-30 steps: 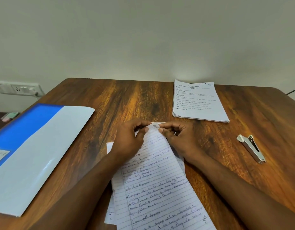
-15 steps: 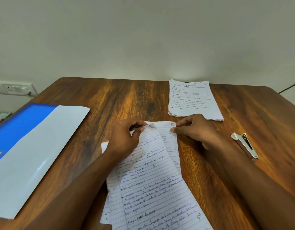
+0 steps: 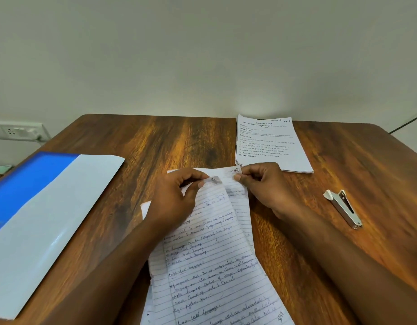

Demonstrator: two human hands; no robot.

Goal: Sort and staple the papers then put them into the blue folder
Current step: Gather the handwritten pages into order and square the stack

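Plain pale wall backs a brown wooden desk (image 3: 155,146) with strong dark grain. On the near middle of it, the left hand (image 3: 177,200) pinches the top corner of the uppermost handwritten sheet (image 3: 209,254) between thumb and forefinger, lifting that corner slightly off the sheets beneath. Just beside it at three o'clock, the right hand (image 3: 261,184) pinches the top right corner of a lower sheet (image 3: 240,200), right next to a small circled page number. Both sheets are white, ruled, and covered in slanted blue-ink handwriting; the top one lies skewed over the others, so edges of the loose pile fan out at nine o'clock and towards six o'clock, where the pile runs out of view.

At one o'clock from the hands, nearly touching the right fingers, lies a neat stack of printed papers (image 3: 270,146) with black typed headings and numbered lines. At three o'clock, well apart from the pile, a small silver stapler (image 3: 343,207) with a white tip lies on the bare wood. At nine o'clock, the blue folder (image 3: 26,181) lies flat at the desk's left edge, a pale grey-white glossy flap (image 3: 50,226) covering most of its near side. Behind it at ten o'clock, a white wall socket (image 3: 17,131) sits low on the wall.
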